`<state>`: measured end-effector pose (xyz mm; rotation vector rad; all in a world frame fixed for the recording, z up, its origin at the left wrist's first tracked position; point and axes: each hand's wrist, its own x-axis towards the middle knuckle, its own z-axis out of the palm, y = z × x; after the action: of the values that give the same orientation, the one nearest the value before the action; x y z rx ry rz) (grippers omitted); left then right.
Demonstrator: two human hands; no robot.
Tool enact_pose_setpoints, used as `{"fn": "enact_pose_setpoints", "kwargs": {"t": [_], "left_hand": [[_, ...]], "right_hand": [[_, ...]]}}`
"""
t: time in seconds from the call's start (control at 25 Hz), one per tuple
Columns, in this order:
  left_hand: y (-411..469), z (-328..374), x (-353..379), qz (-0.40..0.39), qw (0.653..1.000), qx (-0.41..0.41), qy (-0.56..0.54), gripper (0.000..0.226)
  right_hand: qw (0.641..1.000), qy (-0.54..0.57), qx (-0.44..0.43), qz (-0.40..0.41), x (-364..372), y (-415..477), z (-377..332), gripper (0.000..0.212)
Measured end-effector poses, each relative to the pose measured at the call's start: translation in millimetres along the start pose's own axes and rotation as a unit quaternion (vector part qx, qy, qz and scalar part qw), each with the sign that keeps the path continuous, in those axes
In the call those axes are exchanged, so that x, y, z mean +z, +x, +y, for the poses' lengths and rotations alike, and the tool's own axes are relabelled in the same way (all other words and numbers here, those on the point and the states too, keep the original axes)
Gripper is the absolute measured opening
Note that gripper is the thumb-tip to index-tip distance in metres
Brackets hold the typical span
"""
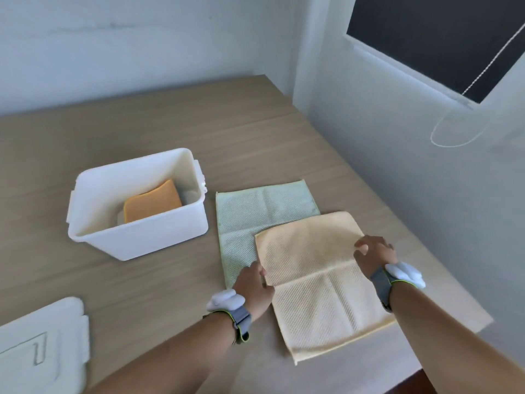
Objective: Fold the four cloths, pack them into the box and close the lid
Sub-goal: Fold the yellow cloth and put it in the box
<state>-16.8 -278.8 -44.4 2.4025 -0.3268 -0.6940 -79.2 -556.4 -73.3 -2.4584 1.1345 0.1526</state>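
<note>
While no readable text shows anywhere, the flat white plastic lid (42, 348) at the near-left edge carries a thin grey outline marking, shape only, no letters. Lid lies on the light wood-grain counter (142, 132), well apart from the box.

Surroundings: grey-white walls behind and to the right, dark window pane (443, 38) upper right with a white looped blind cord (457, 132) hanging beside it. Both wrists wear grey straps with white sensor pods. Nothing stands between the hands and the box.

White rectangular plastic storage box (136, 231), open, left of centre. Inside: a folded orange cloth (153, 204) on the bottom, with something pale under or beside it; can't tell what.

Just right of the box, a pale green waffle-weave cloth (255, 209) lies flat and unfolded, crease lines visible. A pale yellow waffle-weave cloth (318, 274) overlaps its near-right corner, also spread flat, with a cross-shaped crease; its near edge reaches the counter's front.

Left hand (254, 284): grip closed, pinching the yellow cloth's left edge about mid-length. Right hand (373, 251): fingers curled on the cloth's right edge near the far corner, apparently pinching it, fabric slightly bunched there.
</note>
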Motion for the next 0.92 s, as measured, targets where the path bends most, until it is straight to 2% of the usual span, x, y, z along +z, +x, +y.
{"fn": "enact_pose_setpoints", "kwargs": {"t": [0.2,0.32,0.4,0.56,0.72,0.84,0.92], "left_hand": [[3.1,6.6,24.5,0.063,0.996,-0.055,0.021,0.035],[5.6,11.9,33.6,0.082,0.994,-0.069,0.024,0.032],[8.2,13.6,36.8,0.085,0.995,-0.053,0.025,0.027],[10.1,7.6,32.7,0.074,0.996,0.047,-0.028,0.037],[4.4,-15.4,0.0,0.080,0.991,0.090,-0.066,0.052],[-8.1,-55.2,-43.4,0.094,0.991,0.066,-0.071,0.055],[-25.6,-91.1,-74.2,0.108,0.991,0.032,-0.068,0.056]], "right_hand": [[0.998,0.001,-0.057,-0.019,4.6,-1.2,25.9,0.023],[0.997,0.032,-0.057,-0.038,2.0,-0.8,22.5,0.023],[0.997,0.056,-0.044,-0.038,-0.1,-1.7,21.0,0.020],[0.990,0.131,-0.038,-0.027,-14.1,-9.1,13.3,0.039],[0.971,0.222,-0.075,-0.043,-32.2,-27.3,-13.0,0.045],[0.956,0.262,-0.098,-0.088,-21.7,-52.0,-55.3,0.045],[0.951,0.250,-0.128,-0.126,-0.7,-74.3,-90.2,0.044]]}}
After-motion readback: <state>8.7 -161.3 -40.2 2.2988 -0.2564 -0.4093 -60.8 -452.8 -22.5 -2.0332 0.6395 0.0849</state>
